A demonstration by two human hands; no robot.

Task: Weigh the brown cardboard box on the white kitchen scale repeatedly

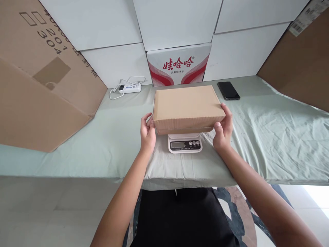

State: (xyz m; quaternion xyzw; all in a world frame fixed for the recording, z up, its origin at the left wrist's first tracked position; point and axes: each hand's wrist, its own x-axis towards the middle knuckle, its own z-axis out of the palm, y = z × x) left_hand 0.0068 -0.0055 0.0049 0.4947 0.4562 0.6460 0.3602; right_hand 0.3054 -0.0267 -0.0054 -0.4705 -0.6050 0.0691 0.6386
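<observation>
Box (189, 104) over the scale (185, 146); can't tell if it's resting. My left hand (147, 134) grips its left end, thumb near the front corner; my right hand (223, 128) pinches the right end, thumb in front. Beyond: phone (228, 90) right, white gadget (131, 88) left, printed carton (178, 66) between. Green cloth (115, 137) underneath.

The camera sits on the person's head, up high by the near edge of the cloth-covered surface (84, 161). I see it looks forward and down. It is close: the left arm (123, 195) and right arm (267, 195) come in big from the bottom. That near edge goes all the way across, and the view reaches past the far edge to the white panels (177, 20).
</observation>
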